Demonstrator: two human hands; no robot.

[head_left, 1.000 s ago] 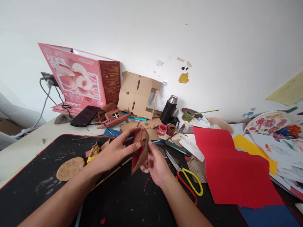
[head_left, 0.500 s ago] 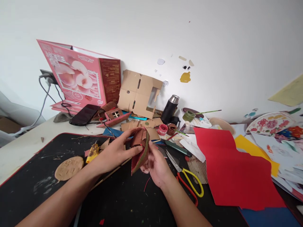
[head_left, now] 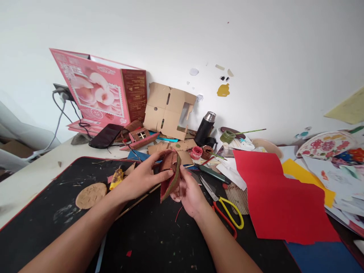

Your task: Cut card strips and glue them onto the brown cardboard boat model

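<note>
A small cardboard model boat, painted reddish brown with a greenish-brown side, is held tilted on its end above the black mat. My left hand grips it from the left, thumb pressed across the red inner face and fingers over the top. From the right, my right hand pinches the green-brown side, its thumb up near the edge and the other fingers curled partly out of sight behind the boat. A second model boat with a windowed cabin lies farther back, beyond my left hand.
Scissors with red and yellow handles lie right of my right hand, near a green cutter and red paper. Paint jars, a black flask and a cardboard sheet stand behind. A clay disc lies left.
The view has shifted slightly, so the scene sits a little differently in frame. Both hands keep the same hold on the boat, which has barely moved.
</note>
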